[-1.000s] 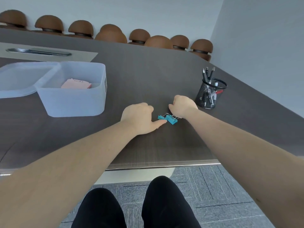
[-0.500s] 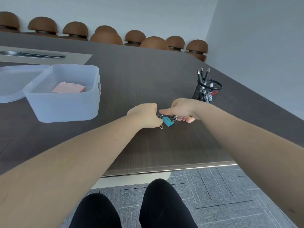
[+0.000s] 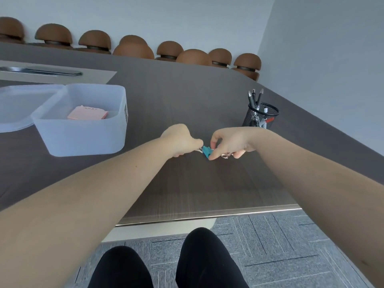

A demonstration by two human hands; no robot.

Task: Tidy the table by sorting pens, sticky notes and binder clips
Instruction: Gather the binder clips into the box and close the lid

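Note:
A teal binder clip (image 3: 206, 151) with silver wire handles sits between my two hands, just above the dark table (image 3: 187, 96). My left hand (image 3: 180, 140) is closed on its left end. My right hand (image 3: 230, 142) pinches its right side, and more silver wire handles show under those fingers. How many clips my hands hold is hidden. A translucent plastic box (image 3: 83, 121) at the left holds pink sticky notes (image 3: 87, 113). A black mesh pen cup (image 3: 260, 116) at the right holds several pens.
The box's lid (image 3: 16, 109) lies left of the box. A grey metal cover plate (image 3: 41, 71) is set in the far left of the table. Brown chair backs (image 3: 133, 48) line the far edge. The table's near edge (image 3: 207, 215) runs above my knees.
Both hands have lifted the teal clip off the tabletop and closed in on it from either side. The camera view has shifted slightly.

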